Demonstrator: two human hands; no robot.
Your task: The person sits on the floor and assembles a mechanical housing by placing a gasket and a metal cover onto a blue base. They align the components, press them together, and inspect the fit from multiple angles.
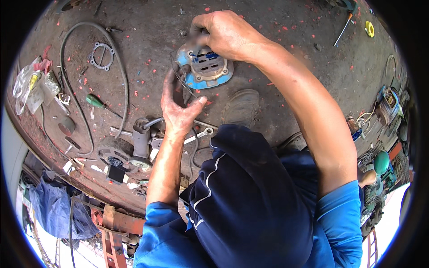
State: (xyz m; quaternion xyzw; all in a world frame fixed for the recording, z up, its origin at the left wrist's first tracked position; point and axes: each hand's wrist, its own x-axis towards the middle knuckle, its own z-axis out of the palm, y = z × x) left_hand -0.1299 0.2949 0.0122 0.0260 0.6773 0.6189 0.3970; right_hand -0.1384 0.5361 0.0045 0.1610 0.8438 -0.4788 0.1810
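Observation:
A metal valve plate [209,68] with slots, blue strips and corner bolt holes sits on a blue-painted machine body [214,83] on the floor. At its near left side is my left hand [178,109], thumb and fingers spread wide. A thin, dark, wire-like outline [187,85] runs between those fingers and the blue body; I cannot tell whether the fingers touch it. Over the plate's far left corner, my right hand [223,35] is closed, fingertips bent down. Blur hides what those fingertips hold.
A flat ring gasket [102,56], a looped cable [67,31] and a green-handled screwdriver [94,100] lie left. Near my left forearm are a grey cylinder [141,138] and a wrench [206,132]. A shoe [241,107] stands close by. Another screwdriver [344,27] and yellow tape [369,29] lie far right.

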